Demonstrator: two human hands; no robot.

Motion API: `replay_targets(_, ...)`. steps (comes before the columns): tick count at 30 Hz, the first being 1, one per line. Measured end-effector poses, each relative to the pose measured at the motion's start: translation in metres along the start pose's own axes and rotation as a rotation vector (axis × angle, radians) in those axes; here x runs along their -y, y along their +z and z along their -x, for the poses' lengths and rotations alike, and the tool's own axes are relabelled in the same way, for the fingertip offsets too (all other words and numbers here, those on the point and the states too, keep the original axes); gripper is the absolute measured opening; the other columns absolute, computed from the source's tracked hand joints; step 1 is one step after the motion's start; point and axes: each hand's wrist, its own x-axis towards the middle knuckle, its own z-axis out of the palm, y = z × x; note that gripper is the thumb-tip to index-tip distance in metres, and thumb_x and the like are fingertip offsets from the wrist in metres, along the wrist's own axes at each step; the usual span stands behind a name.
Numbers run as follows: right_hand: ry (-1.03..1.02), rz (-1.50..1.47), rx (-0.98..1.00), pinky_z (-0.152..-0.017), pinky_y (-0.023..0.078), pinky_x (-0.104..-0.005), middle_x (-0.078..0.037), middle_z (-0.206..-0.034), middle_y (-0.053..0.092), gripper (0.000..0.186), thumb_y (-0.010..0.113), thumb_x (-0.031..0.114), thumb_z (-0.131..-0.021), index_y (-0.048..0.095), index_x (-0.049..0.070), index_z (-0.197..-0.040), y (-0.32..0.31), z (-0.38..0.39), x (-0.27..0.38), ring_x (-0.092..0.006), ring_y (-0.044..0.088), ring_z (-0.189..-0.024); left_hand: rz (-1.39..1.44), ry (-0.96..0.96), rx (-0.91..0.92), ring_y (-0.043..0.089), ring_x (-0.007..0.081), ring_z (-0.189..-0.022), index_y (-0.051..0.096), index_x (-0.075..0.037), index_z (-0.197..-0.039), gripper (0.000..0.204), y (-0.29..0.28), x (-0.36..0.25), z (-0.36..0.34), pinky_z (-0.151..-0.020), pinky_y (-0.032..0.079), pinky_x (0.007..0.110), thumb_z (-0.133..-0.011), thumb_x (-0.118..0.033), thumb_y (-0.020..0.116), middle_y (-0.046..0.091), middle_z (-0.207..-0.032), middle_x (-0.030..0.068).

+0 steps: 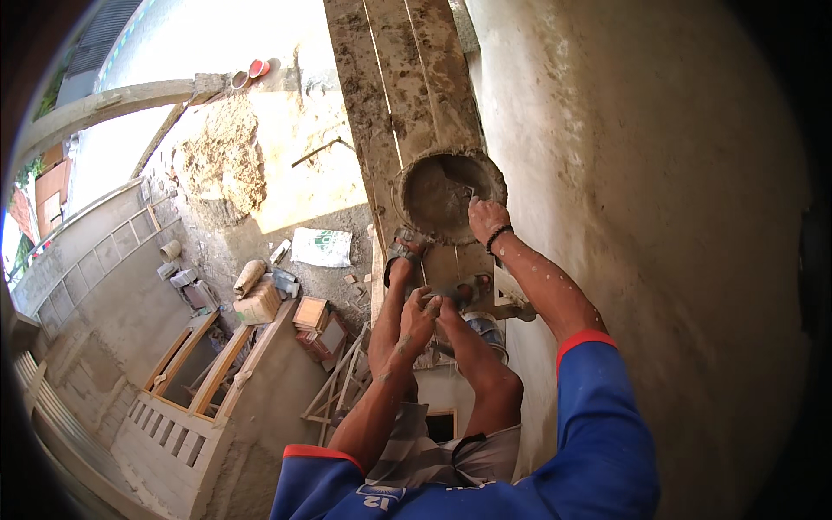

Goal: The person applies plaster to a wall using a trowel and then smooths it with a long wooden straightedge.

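Observation:
A round bucket [400,192] with a mortar-crusted rim stands on the planks, holding wet grey mortar [433,204]. Over its right rim reaches my right hand [488,218], closed around the handle of what looks like a trowel [469,190]; the blade dips into the mortar and is mostly hidden. My left hand [419,317] is in front of my knees, its fingers curled. A greyish shape shows by its fingertips, too unclear to name. Both hands and forearms are spotted with mortar. My sandalled feet rest on the planks just behind the bucket.
Mortar-stained planks [399,78] run ahead beside a plastered wall [641,173] on my right. Far below on the left lie a sand heap [221,160], a white sack [321,248], stacked boxes and a ladder [100,260]. A smaller bucket [487,334] sits below my right knee.

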Motion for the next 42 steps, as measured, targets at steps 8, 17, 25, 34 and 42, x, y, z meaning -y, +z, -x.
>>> replay_targets(8,-0.333,-0.038,-0.043,-0.062,0.054,-0.0385,-0.017,-0.073,0.064,0.024,0.050,0.012,-0.082,0.057,0.002,-0.102,-0.098,0.034,-0.002,-0.0279,0.066,-0.074,-0.151,-0.208,-0.177,0.058,0.0251,-0.079,0.041,-0.006,-0.126,0.051,-0.023,0.092,-0.134,-0.061,0.048,0.032,-0.085,-0.025,0.064,0.057,-0.099,0.0182)
replay_targets(17,-0.215,0.326,0.113,-0.055,0.055,-0.0391,-0.014,-0.086,0.064,0.040,0.056,0.014,-0.081,0.051,0.004,-0.119,-0.005,-0.025,0.024,-0.0267,0.065,-0.079,0.340,-0.157,-0.260,0.058,0.0246,-0.081,0.044,-0.006,-0.108,0.038,0.013,0.051,-0.193,-0.065,0.055,0.039,-0.082,-0.023,0.067,0.055,-0.096,0.0138)
replay_targets(25,-0.375,0.153,0.186,-0.066,0.054,-0.0375,-0.014,-0.078,0.066,0.016,0.053,0.012,-0.078,0.061,0.003,-0.090,-0.113,0.010,0.007,-0.0279,0.066,-0.080,0.470,0.019,-0.217,0.057,0.0206,-0.087,0.045,-0.003,-0.108,0.038,0.000,0.042,-0.196,-0.071,0.054,0.035,-0.080,-0.014,0.068,0.057,-0.099,0.0092)
replay_targets(34,-0.115,0.218,0.075,-0.061,0.056,-0.0380,-0.013,-0.086,0.068,0.023,0.053,0.013,-0.081,0.059,0.001,-0.100,-0.024,-0.065,0.020,-0.0265,0.066,-0.081,0.333,0.156,-0.071,0.057,0.0223,-0.099,0.049,-0.002,-0.120,0.050,0.000,0.031,-0.215,-0.089,0.043,0.033,-0.074,-0.008,0.068,0.062,-0.107,0.0115)
replay_targets(42,-0.337,0.358,0.408,-0.058,0.055,-0.0372,-0.011,-0.082,0.068,0.019,0.055,0.012,-0.080,0.064,0.003,-0.093,-0.088,-0.016,0.019,-0.0250,0.067,-0.081,0.371,0.103,-0.070,0.058,0.0232,-0.096,0.050,-0.001,-0.118,0.048,-0.012,0.020,-0.222,-0.084,0.045,0.035,-0.075,-0.010,0.068,0.062,-0.108,0.0109)
